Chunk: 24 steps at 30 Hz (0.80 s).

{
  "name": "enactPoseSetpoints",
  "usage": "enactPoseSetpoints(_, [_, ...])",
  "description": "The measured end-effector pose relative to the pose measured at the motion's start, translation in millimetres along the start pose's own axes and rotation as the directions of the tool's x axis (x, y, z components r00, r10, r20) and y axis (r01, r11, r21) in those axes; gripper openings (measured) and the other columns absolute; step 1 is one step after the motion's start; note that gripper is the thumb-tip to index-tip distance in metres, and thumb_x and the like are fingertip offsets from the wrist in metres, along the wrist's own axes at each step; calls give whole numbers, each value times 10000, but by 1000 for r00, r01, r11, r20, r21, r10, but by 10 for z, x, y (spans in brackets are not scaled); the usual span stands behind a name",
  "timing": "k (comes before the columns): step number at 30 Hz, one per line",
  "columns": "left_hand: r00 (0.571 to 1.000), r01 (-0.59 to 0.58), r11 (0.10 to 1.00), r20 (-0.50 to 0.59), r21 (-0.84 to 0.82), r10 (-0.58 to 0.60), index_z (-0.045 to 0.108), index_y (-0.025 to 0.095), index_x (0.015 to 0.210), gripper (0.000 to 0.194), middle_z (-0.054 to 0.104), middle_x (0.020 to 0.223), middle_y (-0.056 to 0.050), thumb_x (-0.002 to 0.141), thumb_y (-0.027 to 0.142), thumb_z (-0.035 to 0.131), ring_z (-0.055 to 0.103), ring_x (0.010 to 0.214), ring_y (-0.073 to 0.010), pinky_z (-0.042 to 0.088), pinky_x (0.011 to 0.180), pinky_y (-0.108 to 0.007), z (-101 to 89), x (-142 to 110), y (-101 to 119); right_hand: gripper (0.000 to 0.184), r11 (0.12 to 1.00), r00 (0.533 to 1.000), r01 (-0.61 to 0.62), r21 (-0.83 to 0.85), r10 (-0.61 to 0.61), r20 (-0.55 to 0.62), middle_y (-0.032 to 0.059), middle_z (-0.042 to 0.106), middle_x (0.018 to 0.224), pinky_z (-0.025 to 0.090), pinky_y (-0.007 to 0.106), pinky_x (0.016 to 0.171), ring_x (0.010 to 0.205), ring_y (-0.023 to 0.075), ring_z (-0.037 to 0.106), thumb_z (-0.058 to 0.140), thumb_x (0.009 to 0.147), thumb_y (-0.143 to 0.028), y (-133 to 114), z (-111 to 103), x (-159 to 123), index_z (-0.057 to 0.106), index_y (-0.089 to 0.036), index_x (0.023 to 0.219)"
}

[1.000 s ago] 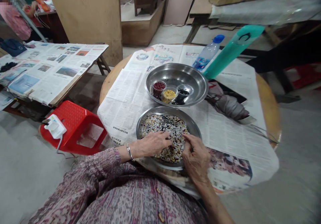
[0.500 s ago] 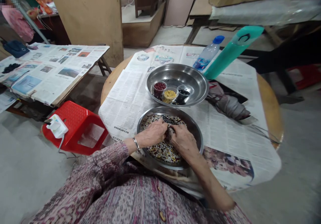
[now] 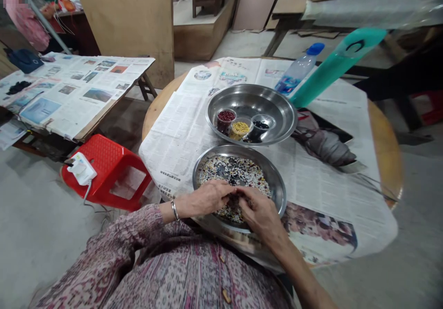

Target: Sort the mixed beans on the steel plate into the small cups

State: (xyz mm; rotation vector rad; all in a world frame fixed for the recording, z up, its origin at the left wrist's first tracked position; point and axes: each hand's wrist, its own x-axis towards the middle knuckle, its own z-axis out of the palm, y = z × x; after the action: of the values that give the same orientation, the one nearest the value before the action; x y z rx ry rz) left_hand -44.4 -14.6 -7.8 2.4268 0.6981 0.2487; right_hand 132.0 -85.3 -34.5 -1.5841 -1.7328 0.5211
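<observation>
A steel plate [image 3: 277, 180] heaped with mixed beans [image 3: 235, 173] sits at the near edge of a round table covered in newspaper. My left hand [image 3: 204, 198] and my right hand [image 3: 259, 212] rest in the near part of the beans, fingertips together, fingers curled in a pinch around beans. Behind it a larger steel basin [image 3: 273, 103] holds three small cups: red beans [image 3: 226, 116], yellow beans [image 3: 240, 128] and black beans [image 3: 260, 125].
A teal bottle [image 3: 332, 67] and a clear water bottle [image 3: 297, 71] lie at the back of the table. A folded grey umbrella [image 3: 325, 145] lies on the right. A red stool [image 3: 107, 166] with a white power strip [image 3: 81, 170] stands on the left, beside a papered bench [image 3: 69, 92].
Both hands have drawn back from the middle of the bean plate to its near edge, still touching each other. The camera has shifted slightly.
</observation>
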Motion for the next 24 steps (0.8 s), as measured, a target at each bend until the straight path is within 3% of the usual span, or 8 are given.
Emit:
enactPoseSetpoints(2, [997,-37,998,69,58,33,613,147,1104,204,665,1071,-59,983,162,449,608,1017,-162,464,964,-287,-130,-115,106,304,993,995,100,-60,-102,-22,67,732,994,525,378,886,955,207,663,430,828,-174,10,-48,-110,680,-194,1001])
enactPoseSetpoints(6, [983,-44,979,183,199,7,609,153,947,199,650,991,-46,978,110,417,588,971,-163,452,937,-288,-323,-222,236,288,972,988,142,-189,-150,-33,59,718,1000,516,363,902,968,198,651,440,849,-133,29,-165,-217,670,-198,1010])
enactPoseSetpoints(11, [948,-10,973,311,231,-64,600,165,956,179,635,992,-43,954,96,434,585,953,-169,475,810,-267,-277,-198,278,319,940,955,247,-236,-194,226,9,709,866,516,293,768,820,162,654,437,827,-66,-13,-113,-205,695,-224,927])
enactPoseSetpoints(13, [952,35,959,281,282,-117,586,161,983,166,618,1043,-54,945,96,439,577,982,-185,486,809,-286,-239,-156,254,325,908,963,230,-350,-160,217,21,709,868,508,316,791,842,184,649,444,823,-63,-7,-74,-164,705,-218,939])
enactPoseSetpoints(19, [976,195,923,25,333,-215,583,160,1036,173,567,1084,-79,963,130,429,550,1013,-205,501,864,-336,-249,95,69,311,863,997,30,-504,-59,-42,76,705,1012,497,352,863,949,222,610,455,857,-120,117,-115,72,681,-169,1066])
enactPoseSetpoints(21, [982,188,931,-37,313,-186,575,151,1094,164,549,1136,-95,952,216,523,526,1080,-228,487,931,-364,-244,205,17,311,852,997,-17,-523,-28,-77,108,690,1091,495,385,880,989,248,592,463,875,-170,144,-111,154,663,-152,1113])
enactPoseSetpoints(24, [994,110,956,-13,271,-111,560,143,1136,277,521,1205,-114,897,261,632,496,1149,-254,467,980,-386,-168,331,-20,303,857,999,-13,-515,-12,-45,125,677,1116,498,410,878,1002,268,582,489,881,-237,152,-67,220,651,-149,1121])
